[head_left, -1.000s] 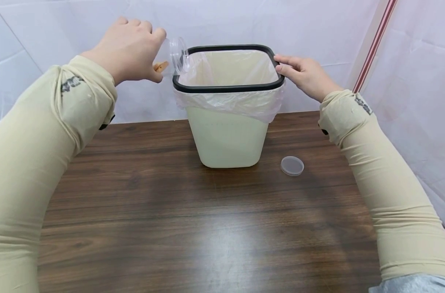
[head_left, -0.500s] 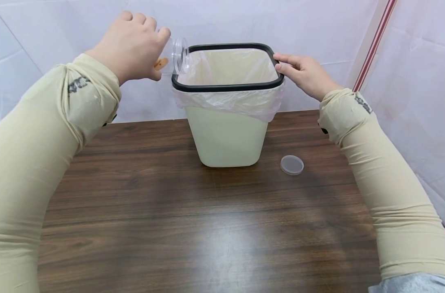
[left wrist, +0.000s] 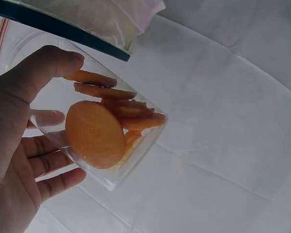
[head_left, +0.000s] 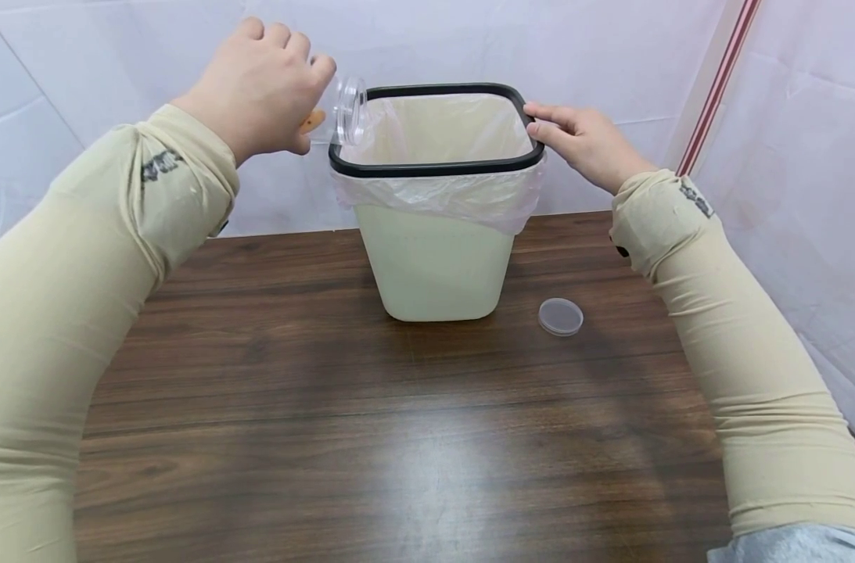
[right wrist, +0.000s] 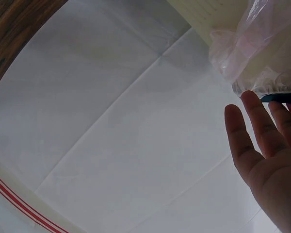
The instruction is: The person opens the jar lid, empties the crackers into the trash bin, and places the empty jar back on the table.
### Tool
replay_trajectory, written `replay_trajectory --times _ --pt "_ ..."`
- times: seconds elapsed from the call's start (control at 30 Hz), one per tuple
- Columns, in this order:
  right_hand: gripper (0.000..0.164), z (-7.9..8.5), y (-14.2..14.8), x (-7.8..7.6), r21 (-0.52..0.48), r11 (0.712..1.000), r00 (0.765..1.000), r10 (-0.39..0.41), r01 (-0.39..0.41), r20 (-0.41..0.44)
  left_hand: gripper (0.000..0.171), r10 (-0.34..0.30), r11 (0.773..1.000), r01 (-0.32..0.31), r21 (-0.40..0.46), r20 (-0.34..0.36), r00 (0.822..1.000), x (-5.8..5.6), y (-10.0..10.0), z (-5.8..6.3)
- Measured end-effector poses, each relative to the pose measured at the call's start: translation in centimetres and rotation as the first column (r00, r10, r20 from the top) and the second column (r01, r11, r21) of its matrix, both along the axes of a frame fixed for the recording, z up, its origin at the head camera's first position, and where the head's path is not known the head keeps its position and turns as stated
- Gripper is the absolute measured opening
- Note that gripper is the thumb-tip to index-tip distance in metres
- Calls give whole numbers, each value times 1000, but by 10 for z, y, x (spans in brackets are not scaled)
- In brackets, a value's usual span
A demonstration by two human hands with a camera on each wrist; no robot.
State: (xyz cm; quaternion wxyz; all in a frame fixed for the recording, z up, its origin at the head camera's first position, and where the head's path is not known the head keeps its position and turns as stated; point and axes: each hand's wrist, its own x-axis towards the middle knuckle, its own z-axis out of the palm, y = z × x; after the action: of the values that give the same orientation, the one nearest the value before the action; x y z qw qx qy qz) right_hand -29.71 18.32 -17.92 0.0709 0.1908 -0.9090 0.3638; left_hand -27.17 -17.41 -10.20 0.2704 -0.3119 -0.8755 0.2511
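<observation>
My left hand [head_left: 261, 90] grips a clear plastic jar [left wrist: 114, 182] tipped on its side, its open mouth at the left rim of a pale green trash bin [head_left: 437, 266]. Several flat orange-brown pieces, like dried slices or cookies, lie in the jar; one smooth round piece [left wrist: 94, 135] shows clearest in the left wrist view. A translucent pinkish bag [head_left: 441, 194] lines the bin, folded outward beneath its black rim [head_left: 441, 168]. On the right side of that rim rests my right hand [head_left: 585, 145], fingers mostly straight. The bin's bottom is hidden from the head view.
A round clear lid [head_left: 561, 317] lies on the dark wooden table [head_left: 399, 438], to the right of the bin. White sheeting [head_left: 589, 47] hangs close behind the bin, with a red-striped strip [head_left: 719, 86] at the right.
My left hand has shifted slightly right and upward, and the jar's mouth sits a little farther right at the rim. The right hand and lid stay almost where they were.
</observation>
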Motion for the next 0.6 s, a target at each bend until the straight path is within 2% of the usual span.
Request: replay_trajectory --times 0.2,0.43,0.6 --pt "54 0 -1 0 -8 1000 1000 10 -10 -3 37 -35 999 34 -21 -58 998 1 2 -3" --pt "54 1 -2 1 -9 1000 1000 2 -2 13 60 -16 997 10 -78 -74 997 3 6 -3" --pt "54 1 -2 2 -7 1000 1000 4 -4 8 66 -33 993 20 -117 -115 993 4 10 -4"
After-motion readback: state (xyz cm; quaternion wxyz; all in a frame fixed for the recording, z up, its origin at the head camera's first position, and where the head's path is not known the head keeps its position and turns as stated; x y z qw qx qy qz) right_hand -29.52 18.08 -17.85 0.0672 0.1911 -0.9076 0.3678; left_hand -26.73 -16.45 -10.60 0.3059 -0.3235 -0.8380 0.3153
